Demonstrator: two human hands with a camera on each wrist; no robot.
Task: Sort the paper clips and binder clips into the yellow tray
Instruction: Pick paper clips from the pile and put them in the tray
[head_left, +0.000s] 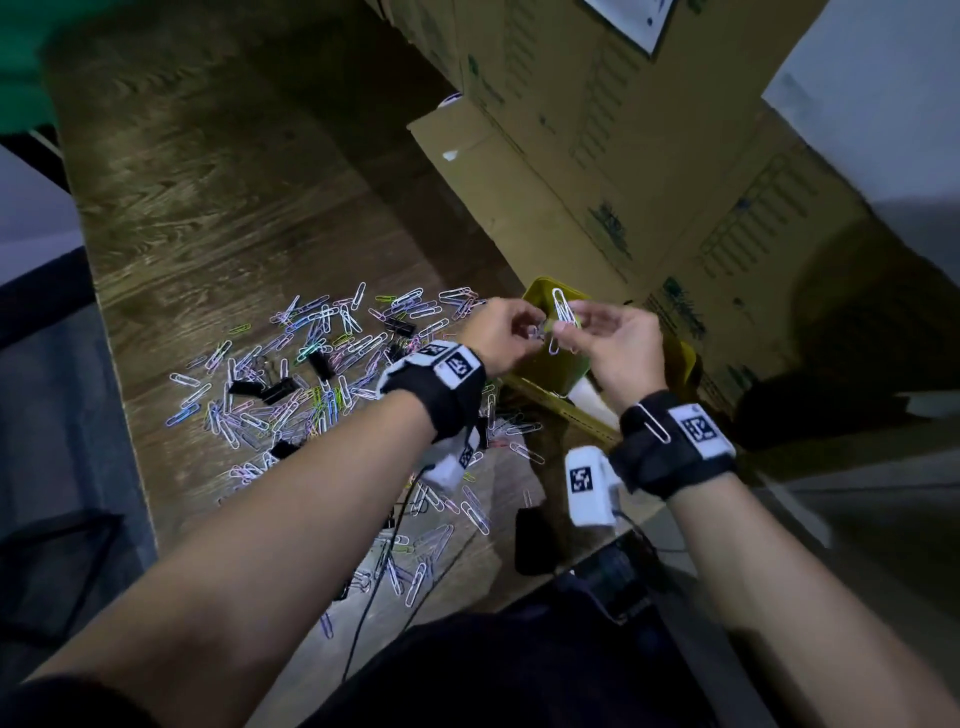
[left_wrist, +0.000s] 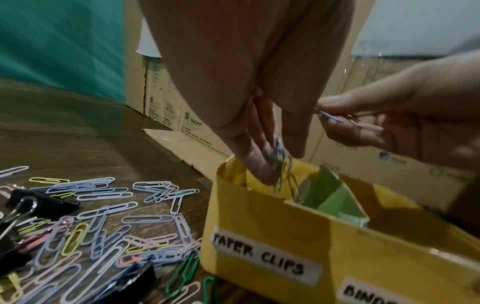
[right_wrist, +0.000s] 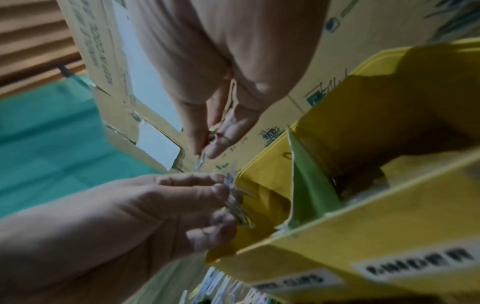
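Cardboard boxes (head_left: 597, 171) looming at twelve o'clock, we are pinching tangled pastel wire paper clips (head_left: 563, 312) in both hands, left hand (head_left: 501, 332) and right hand (head_left: 618, 345), over the yellow cardboard tray (left_wrist: 285, 230); separating them gently should help.

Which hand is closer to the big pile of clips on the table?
Left. The left hand is beside the pile; the right hand is farther away, over the yellow tray.

Head view: looking steeply down from above onto both hands (head_left: 561, 338). Wrist views: close, along each palm, sharing the yellow tray (left_wrist: 272, 222) just beneath the fingertips.
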